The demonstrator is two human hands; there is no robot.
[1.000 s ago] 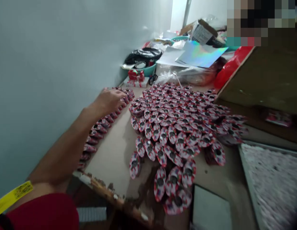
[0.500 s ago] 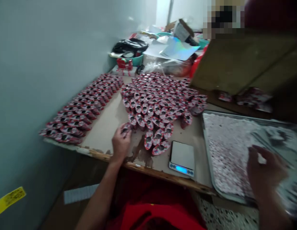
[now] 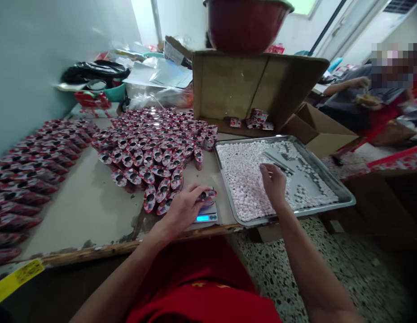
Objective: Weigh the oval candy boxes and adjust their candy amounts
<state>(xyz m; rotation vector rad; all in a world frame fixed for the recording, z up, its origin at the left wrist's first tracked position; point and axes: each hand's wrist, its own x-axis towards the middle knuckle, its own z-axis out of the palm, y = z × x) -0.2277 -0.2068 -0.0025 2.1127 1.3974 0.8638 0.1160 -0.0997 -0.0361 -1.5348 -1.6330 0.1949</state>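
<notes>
My left hand (image 3: 185, 202) grips a small red-and-white pouch (image 3: 208, 195) by its side, with the dark opening up. That pouch is at the digital scale (image 3: 213, 217) and covers much of its plate; whether it rests there I cannot tell. The scale's display glows blue. Over the metal tray (image 3: 240, 220) my right hand (image 3: 274, 183) has its fingers drawn together among small white pellets (image 3: 243, 179); anything between the fingertips is hidden. Close to my left hand stands a crowd of similar open pouches (image 3: 163, 189).
More pouches (image 3: 29, 184) stand in rows along the wall. Metal strips (image 3: 278, 163) lie in the tray. Behind it, a cardboard box (image 3: 225, 80) on its side holds several packets and carries a red basin (image 3: 248, 24). A co-worker (image 3: 354, 94) is at the far right.
My left hand has carried a pouch from the table's left part rightward to the scale. My right hand has lowered to the pellets. The camera view has turned right.
</notes>
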